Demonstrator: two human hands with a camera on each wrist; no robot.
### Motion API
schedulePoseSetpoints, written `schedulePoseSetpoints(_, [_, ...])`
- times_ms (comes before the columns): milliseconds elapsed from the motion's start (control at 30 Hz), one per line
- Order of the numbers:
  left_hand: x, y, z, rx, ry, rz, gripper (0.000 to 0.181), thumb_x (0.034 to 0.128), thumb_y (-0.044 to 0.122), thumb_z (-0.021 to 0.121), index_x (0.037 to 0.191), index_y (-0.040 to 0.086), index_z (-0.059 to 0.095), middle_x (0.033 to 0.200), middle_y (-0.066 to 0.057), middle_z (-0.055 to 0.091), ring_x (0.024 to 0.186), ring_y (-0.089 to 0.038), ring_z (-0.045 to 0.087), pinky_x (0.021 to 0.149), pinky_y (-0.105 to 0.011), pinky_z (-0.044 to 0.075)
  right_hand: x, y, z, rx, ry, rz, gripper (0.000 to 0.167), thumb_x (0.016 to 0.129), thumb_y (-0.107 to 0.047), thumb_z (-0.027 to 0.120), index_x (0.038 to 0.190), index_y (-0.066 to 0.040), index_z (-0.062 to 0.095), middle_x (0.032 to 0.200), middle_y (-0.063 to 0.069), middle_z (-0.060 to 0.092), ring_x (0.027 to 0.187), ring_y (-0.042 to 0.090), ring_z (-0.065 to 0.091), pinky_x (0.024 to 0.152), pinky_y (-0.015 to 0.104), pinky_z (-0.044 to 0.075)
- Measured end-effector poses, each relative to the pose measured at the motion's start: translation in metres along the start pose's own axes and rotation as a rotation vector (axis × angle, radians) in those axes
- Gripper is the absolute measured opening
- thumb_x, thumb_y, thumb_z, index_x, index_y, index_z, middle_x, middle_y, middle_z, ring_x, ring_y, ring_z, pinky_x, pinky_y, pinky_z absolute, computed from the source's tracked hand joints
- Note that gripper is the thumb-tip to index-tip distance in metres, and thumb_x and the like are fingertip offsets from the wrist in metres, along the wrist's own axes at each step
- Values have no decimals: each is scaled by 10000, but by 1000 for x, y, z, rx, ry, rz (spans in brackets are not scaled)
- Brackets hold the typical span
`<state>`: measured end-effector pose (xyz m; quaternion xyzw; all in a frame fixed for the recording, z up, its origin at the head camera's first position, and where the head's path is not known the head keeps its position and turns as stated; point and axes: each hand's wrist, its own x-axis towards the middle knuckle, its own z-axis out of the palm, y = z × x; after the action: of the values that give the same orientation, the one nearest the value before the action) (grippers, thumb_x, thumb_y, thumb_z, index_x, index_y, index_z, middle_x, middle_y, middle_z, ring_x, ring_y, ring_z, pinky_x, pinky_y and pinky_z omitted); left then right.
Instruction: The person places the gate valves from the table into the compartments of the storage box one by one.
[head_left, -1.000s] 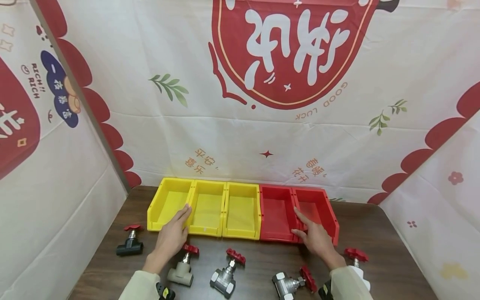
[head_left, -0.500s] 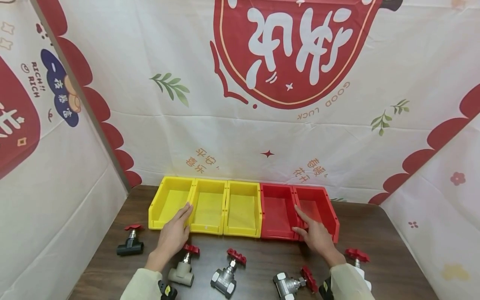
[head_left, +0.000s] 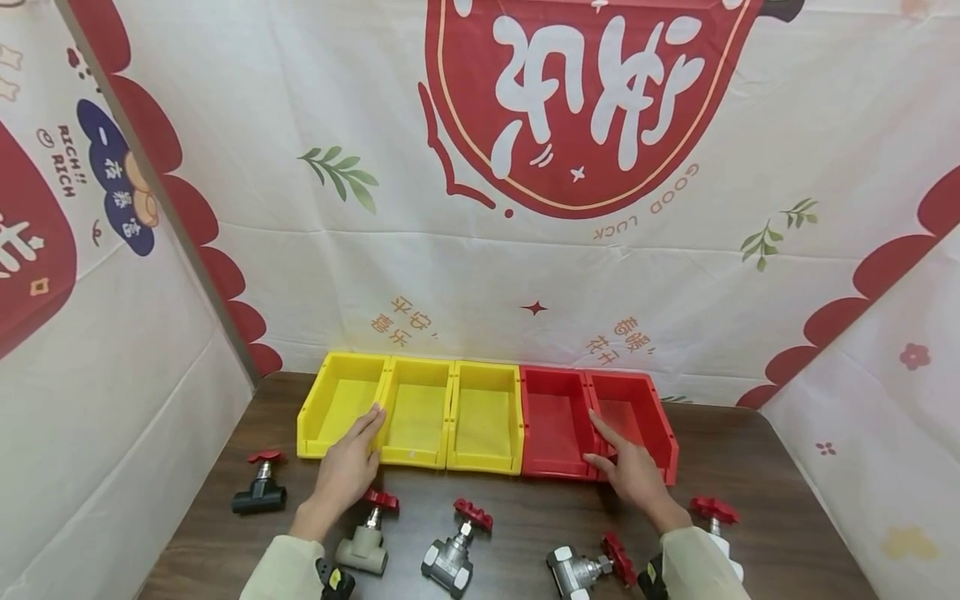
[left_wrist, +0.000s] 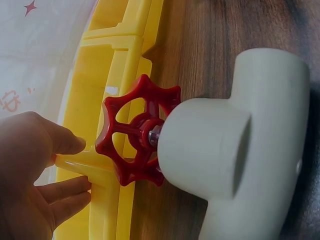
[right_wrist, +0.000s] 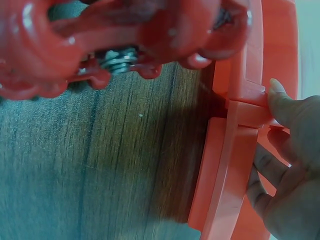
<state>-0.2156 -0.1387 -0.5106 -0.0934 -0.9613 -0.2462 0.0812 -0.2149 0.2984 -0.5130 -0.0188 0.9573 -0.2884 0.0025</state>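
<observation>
Three yellow storage bins (head_left: 410, 457) and two red storage bins (head_left: 558, 468) stand side by side in one row. My left hand (head_left: 348, 471) grips the touching side walls of the two leftmost yellow bins; in the left wrist view the thumb (left_wrist: 70, 142) lies on one side and the fingers (left_wrist: 67, 195) on the other. Over the wall between the red bins, my right hand (head_left: 637, 479) holds on likewise, its thumb (right_wrist: 282, 102) and fingers (right_wrist: 265, 172) straddling the joint. Nearest my left hand is a beige tee-shaped valve (head_left: 363, 548) with a red handwheel (left_wrist: 142, 131).
On the dark wooden table (head_left: 517, 508) lie a black valve (head_left: 259, 495), two metal valves, one at centre (head_left: 447, 562) and one further right (head_left: 576, 571), and a white valve (head_left: 718, 546) partly behind the right sleeve. A printed cloth wall (head_left: 480, 275) stands right behind the bins.
The bin row has shifted very slightly away, toward the back cloth, over the past second, with both hands keeping their places on it. The valves have not visibly moved.
</observation>
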Motion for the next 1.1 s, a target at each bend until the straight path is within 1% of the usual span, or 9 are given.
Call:
schedulePoseSetpoints(100, [0,0,-1,-1,-7,-7,639,857,83,700,1438,94,432,1490,-52,390,1179,-287,541,740,-380,523,1,0,-1,-6,-1,-7,829,834,-279,743,1518,-286,274,1056,83,642,698,171,519,690,366,548])
schedulePoseSetpoints(333, [1,0,-2,-6,-5,-11,639,858,83,700,1438,86,433,1495,-54,382,1229,-288,503,859,-430,491,3,-2,0,-18,-28,-3,841,848,-263,731,1528,-285,237,680,7,547,548,182,458,567,277,473])
schedulePoseSetpoints(400, [1,-1,-1,-5,4,-5,638,855,81,702,1435,85,438,1494,-51,383,1222,-286,509,836,-421,502,4,-2,0,-50,-26,-29,846,844,-258,735,1530,-255,239,756,29,603,592,180,504,615,318,519])
schedulePoseSetpoints(500, [2,-1,-1,-6,11,8,648,849,77,709,1437,88,436,1496,-47,381,1211,-282,518,808,-406,513,3,-11,-2,-172,-5,-91,824,839,-241,739,1518,-159,278,1045,144,652,748,254,608,709,427,549])
schedulePoseSetpoints(567, [2,-2,-1,-9,13,21,655,847,75,711,1439,93,432,1498,-44,378,1199,-278,528,779,-394,520,1,-23,-6,-284,27,-131,775,827,-232,746,1478,-85,351,1268,217,563,931,357,623,754,500,530])
schedulePoseSetpoints(700, [2,-2,-2,-12,10,31,664,850,78,711,1446,107,422,1502,-39,372,1175,-270,542,752,-380,524,1,-57,-14,-404,102,-182,664,812,-244,752,1385,-41,485,1404,237,443,1162,459,504,802,561,492])
schedulePoseSetpoints(867, [1,-4,-2,-13,18,19,652,845,79,715,1437,102,440,1498,-39,379,1163,-276,550,741,-385,524,14,-88,-9,-232,70,-213,653,822,-303,744,1406,-168,485,1427,103,459,1243,363,450,888,572,447])
schedulePoseSetpoints(1000, [2,-4,-1,-29,21,6,639,849,79,709,1433,104,448,1498,-32,379,1087,-263,576,638,-335,508,26,-96,7,-24,-40,-228,664,839,-316,732,1431,-304,432,1440,-44,436,1282,244,410,949,512,427])
schedulePoseSetpoints(1100, [1,-4,1,-45,20,-2,636,849,76,708,1431,107,453,1496,-25,384,1020,-252,585,553,-291,460,37,-95,21,53,-86,-253,652,844,-289,730,1426,-318,438,1434,-82,425,1283,209,391,984,496,401])
